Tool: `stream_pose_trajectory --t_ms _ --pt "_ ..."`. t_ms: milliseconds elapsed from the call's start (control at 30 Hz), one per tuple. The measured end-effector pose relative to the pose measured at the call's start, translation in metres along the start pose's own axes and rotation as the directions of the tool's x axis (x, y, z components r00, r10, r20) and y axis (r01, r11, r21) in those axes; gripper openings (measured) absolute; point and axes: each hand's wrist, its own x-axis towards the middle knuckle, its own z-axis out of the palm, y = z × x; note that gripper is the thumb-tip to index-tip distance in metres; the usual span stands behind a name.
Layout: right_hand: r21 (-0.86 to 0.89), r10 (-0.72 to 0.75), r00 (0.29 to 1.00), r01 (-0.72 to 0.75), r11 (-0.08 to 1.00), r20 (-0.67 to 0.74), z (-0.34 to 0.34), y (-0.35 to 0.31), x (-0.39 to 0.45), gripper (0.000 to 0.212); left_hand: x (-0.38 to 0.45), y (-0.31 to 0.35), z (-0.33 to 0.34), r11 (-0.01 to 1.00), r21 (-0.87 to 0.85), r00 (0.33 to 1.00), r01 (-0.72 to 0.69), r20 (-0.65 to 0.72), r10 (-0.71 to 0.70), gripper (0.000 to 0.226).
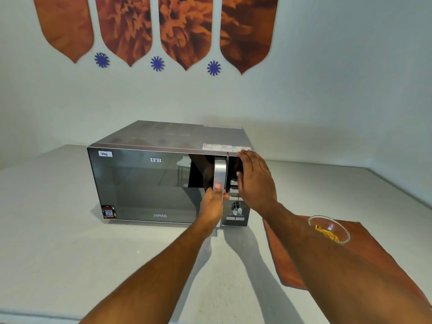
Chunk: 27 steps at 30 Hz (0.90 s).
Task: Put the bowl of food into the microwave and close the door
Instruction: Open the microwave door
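Observation:
A dark, mirror-fronted microwave [145, 183] stands on the grey counter [58, 242] with its door shut. My left hand [214, 202] is closed around the lower part of the silver vertical door handle [219, 169]. Flat against the control panel, my right hand [254, 181] has its fingers spread and reaching the top right corner. A clear glass bowl [332, 226] holding yellow-orange food sits at the right on a reddish-brown mat [364, 251], partly hidden behind my right forearm.
The microwave's dial [236, 209] and buttons show below my right hand. A pale wall with orange petal-shaped decorations [184, 29] rises behind the counter. Bare counter lies left of and in front of the microwave.

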Motion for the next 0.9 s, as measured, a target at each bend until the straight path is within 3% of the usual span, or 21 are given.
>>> stream_pose_trajectory --t_ms 100,367,567,767,900 --pt "0.001 0.008 1.000 -0.008 1.000 0.018 -0.002 -0.002 0.000 0.058 0.002 -0.001 0.005 0.999 -0.049 1.000 -0.012 -0.018 0.011 0.063" --pt "-0.009 0.001 0.999 -0.001 1.000 0.037 -0.004 0.000 0.000 0.064 0.004 -0.003 0.001 0.995 0.043 0.996 -0.087 -0.022 0.088 0.047" --pt "0.013 -0.019 1.000 0.019 1.000 0.002 -0.008 -0.002 -0.002 0.066 -0.043 -0.027 -0.019 0.978 -0.013 0.976 -0.206 -0.070 0.205 0.056" --pt "0.043 0.004 1.000 -0.005 0.999 0.031 -0.014 -0.007 -0.007 0.067 -0.090 -0.027 -0.034 0.973 -0.063 0.970 -0.223 -0.113 0.215 0.055" --pt "0.055 -0.003 0.999 0.001 0.998 0.037 -0.019 -0.007 -0.008 0.069 -0.132 -0.036 -0.053 0.971 -0.085 0.955 -0.222 -0.221 0.199 0.060"
